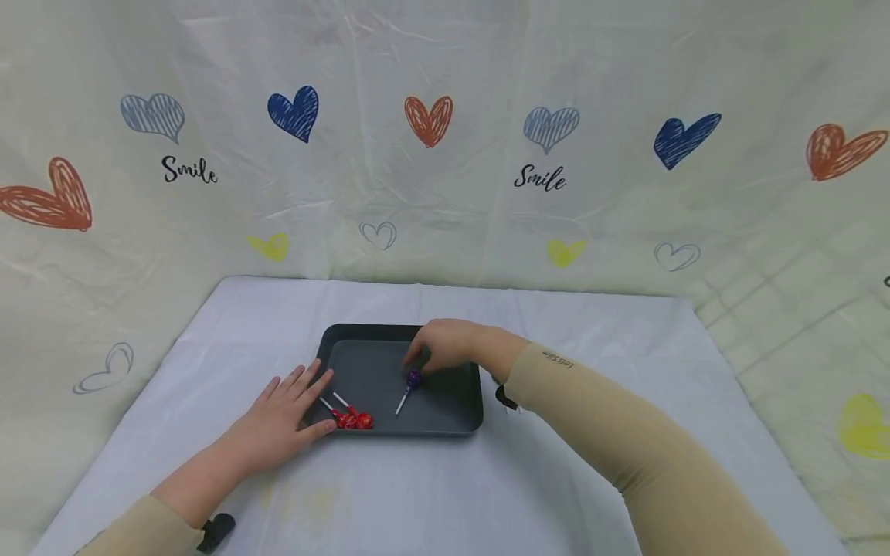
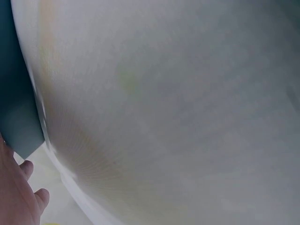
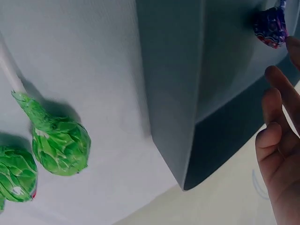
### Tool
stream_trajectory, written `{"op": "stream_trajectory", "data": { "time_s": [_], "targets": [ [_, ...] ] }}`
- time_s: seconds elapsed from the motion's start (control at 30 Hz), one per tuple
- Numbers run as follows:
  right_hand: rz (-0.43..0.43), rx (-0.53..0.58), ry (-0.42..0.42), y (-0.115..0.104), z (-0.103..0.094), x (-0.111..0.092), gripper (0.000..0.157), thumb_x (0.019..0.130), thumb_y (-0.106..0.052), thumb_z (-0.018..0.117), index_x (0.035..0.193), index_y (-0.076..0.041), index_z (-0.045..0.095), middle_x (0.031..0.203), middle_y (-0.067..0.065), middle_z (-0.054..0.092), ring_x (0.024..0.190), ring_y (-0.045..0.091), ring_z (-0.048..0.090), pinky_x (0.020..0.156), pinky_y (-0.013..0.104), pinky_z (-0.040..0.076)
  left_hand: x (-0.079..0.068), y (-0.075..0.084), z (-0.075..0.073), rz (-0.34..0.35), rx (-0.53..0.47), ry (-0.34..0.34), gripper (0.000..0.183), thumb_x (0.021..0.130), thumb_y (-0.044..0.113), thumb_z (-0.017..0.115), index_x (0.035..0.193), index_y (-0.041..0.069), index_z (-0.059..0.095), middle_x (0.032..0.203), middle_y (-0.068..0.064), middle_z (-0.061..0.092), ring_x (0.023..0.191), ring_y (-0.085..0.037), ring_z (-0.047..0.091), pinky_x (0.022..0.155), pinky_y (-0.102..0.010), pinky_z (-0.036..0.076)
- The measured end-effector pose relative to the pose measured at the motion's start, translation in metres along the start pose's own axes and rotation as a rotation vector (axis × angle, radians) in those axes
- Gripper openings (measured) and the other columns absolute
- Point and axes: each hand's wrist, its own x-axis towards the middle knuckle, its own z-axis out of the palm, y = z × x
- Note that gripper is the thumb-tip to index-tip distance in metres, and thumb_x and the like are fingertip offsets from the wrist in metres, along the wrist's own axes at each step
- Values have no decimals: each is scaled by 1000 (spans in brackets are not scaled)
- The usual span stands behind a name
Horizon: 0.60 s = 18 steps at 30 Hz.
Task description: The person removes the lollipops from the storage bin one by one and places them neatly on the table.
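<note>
A dark grey tray lies on the white-covered table. My left hand spreads over its left side, fingers straight across the rim and thumb along the near edge. In the left wrist view, part of this hand shows beside the tray's outer wall. Inside the tray, a purple-wrapped lollipop lies with its white stick toward me. My right hand reaches down over it, thumb and index finger apart, fingertips right at the wrapped candy. Red-wrapped lollipops lie in the near left corner.
Beyond the tray's right wall, green-wrapped lollipops lie on the white cloth. My right forearm hides that stretch in the head view. Behind the table hangs a pale curtain printed with hearts.
</note>
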Motion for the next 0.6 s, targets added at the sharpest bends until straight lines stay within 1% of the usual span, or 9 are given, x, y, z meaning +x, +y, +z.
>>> {"op": "stream_trajectory", "data": {
  "time_s": [0.13,0.27,0.4,0.5,0.6],
  "targets": [
    [19,16,-10,-1,4,2,34,88,-26,78,121,-25,73,116,-11,70,111,6,60,99,27,47,0,1,-1,-4,-6,-2,88,90,68,54,158,17,30,164,-11,20,147,-42,20,114,-66,15],
    [26,-5,-10,-2,8,5,34,88,-30,78,120,-23,74,116,-9,70,110,7,61,98,27,47,1,2,-3,-26,10,-31,89,90,72,48,158,17,29,164,-11,19,148,-41,19,115,-65,13],
    [40,-25,0,-3,13,9,30,88,-34,77,116,-23,76,112,-10,70,104,6,61,95,26,49,0,2,-4,-34,24,-49,92,89,76,43,159,19,26,165,-10,17,148,-40,18,116,-64,12],
    [32,-32,5,-3,14,11,27,88,-35,77,112,-22,77,106,-11,70,97,4,60,91,25,50,0,2,-4,-34,24,-46,92,89,77,42,159,19,26,165,-10,17,149,-39,17,116,-64,12],
    [20,-31,-3,-6,13,11,25,88,-32,77,111,-22,78,103,-12,70,95,4,59,90,24,50,-1,1,-4,-31,25,-43,92,89,77,41,159,19,26,165,-10,17,149,-39,17,116,-64,12]
  ]
}}
